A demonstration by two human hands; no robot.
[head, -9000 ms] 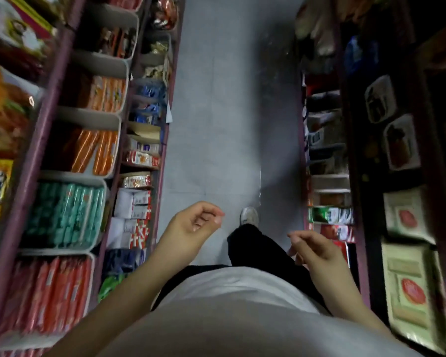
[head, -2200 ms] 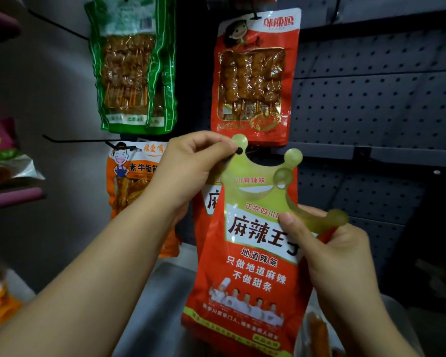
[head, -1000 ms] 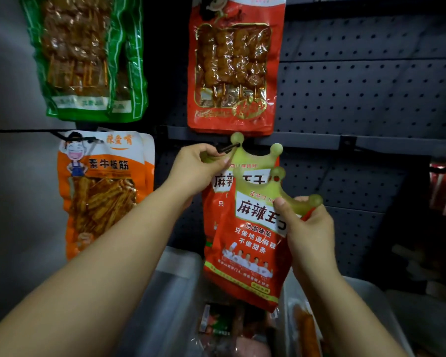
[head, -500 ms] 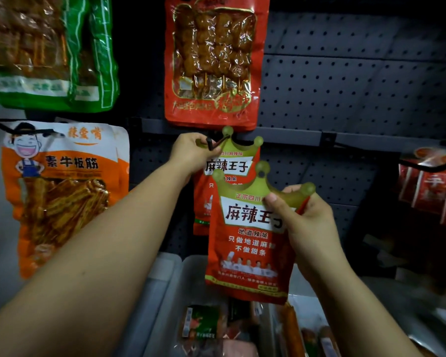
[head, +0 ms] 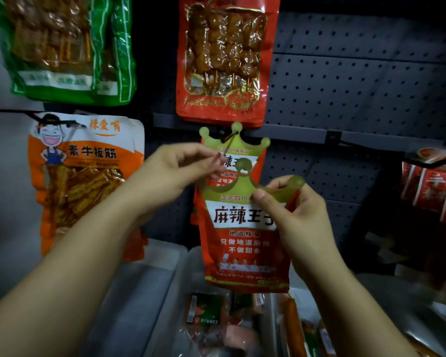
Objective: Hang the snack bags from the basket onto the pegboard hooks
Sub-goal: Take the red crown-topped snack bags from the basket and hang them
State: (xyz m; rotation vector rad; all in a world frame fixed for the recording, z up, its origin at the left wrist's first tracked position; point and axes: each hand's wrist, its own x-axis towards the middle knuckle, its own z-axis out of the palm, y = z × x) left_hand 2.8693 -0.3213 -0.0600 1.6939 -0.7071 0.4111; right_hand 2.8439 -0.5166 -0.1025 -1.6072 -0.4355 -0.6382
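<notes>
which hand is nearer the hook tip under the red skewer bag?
Left. The left hand has its fingers right at the hook tip, beside the hung crown bag. The right hand is lower and rightward, pinching the crown-topped red bag.

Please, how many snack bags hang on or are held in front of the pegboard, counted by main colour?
Green bags: 1
Orange bags: 1
Red skewer bags: 1
Red crown-top bags, hung and held: 2
Red bags at the right edge are stacked and uncountable.
Total: 5

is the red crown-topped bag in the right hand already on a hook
No, the right hand pinches the red crown-topped snack bag in front of the hook, unthreaded.
</notes>
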